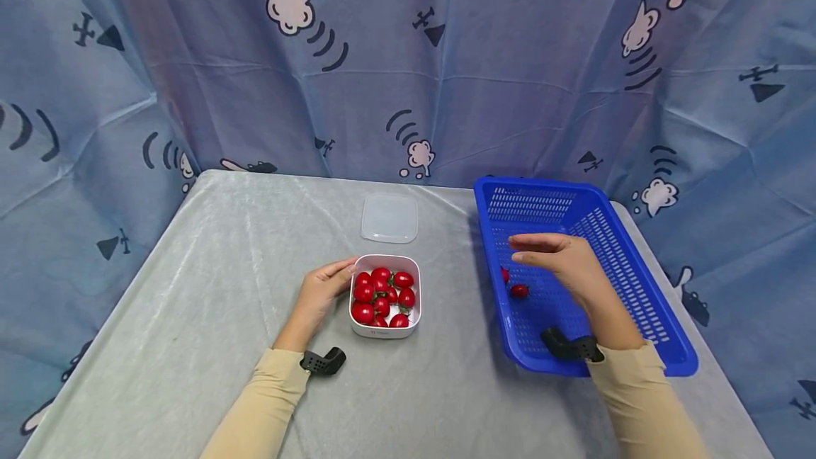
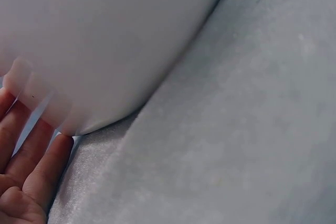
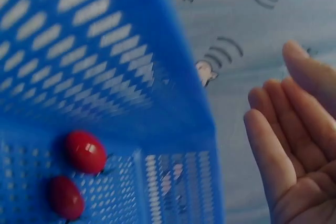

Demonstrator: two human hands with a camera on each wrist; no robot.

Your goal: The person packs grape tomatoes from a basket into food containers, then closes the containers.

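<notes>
A white square container [image 1: 385, 333] full of small red cherry tomatoes [image 1: 363, 293] stands mid-table in the head view. My left hand [image 1: 324, 287] rests against its left side, and the left wrist view shows fairly straight fingertips [image 2: 58, 150] touching the pale wall. Over the blue basket [image 1: 494, 261] hovers my right hand [image 1: 567, 264], thumb and fingers apart with nothing between them. Two cherry tomatoes lie on the basket floor: one [image 3: 85, 152] and a darker one [image 3: 66, 198] close beside it in the right wrist view.
Behind the container, a translucent square lid [image 1: 389, 218] lies flat on the table. A pale cloth [image 1: 191, 317] covers the table, and a blue printed curtain [image 1: 376, 91] hangs along its back and sides. The basket's raised walls stand around the right hand.
</notes>
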